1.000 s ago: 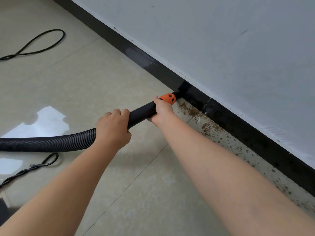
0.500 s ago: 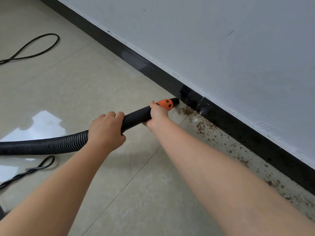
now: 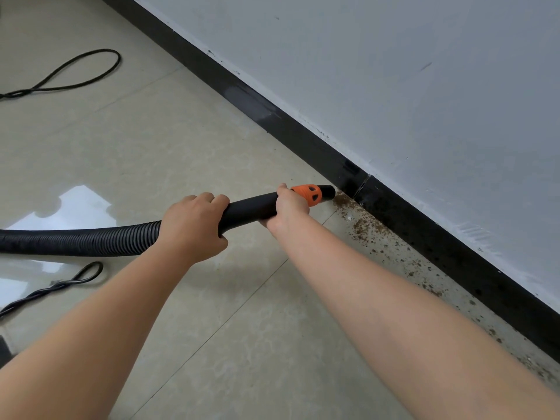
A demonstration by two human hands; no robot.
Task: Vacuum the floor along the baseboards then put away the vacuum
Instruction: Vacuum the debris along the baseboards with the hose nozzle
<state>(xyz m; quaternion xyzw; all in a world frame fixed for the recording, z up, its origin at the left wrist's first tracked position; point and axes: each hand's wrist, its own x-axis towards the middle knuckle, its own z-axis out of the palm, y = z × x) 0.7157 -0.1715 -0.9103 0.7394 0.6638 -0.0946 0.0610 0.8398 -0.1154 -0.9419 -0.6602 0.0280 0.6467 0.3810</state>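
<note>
A black ribbed vacuum hose (image 3: 75, 239) runs in from the left and ends in a smooth black tube with an orange collar (image 3: 309, 194) and a black nozzle tip (image 3: 328, 190). My left hand (image 3: 191, 225) grips the hose where the ribs meet the smooth tube. My right hand (image 3: 288, 210) grips the tube just behind the orange collar. The nozzle tip sits at the floor beside the black baseboard (image 3: 424, 231), at the near end of a trail of brown crumbs (image 3: 366, 228) along the wall.
A grey wall (image 3: 394, 86) rises above the baseboard. Beige floor tiles (image 3: 151, 131) fill the left. A black cable loop (image 3: 75, 74) lies far left, and a twisted black cord (image 3: 54, 286) lies below the hose. More crumbs (image 3: 430, 289) follow the baseboard toward the lower right.
Both hands and the nozzle have slid back along the baseboard toward the crumbs. The first patch of crumbs near the baseboard joint has shrunk.
</note>
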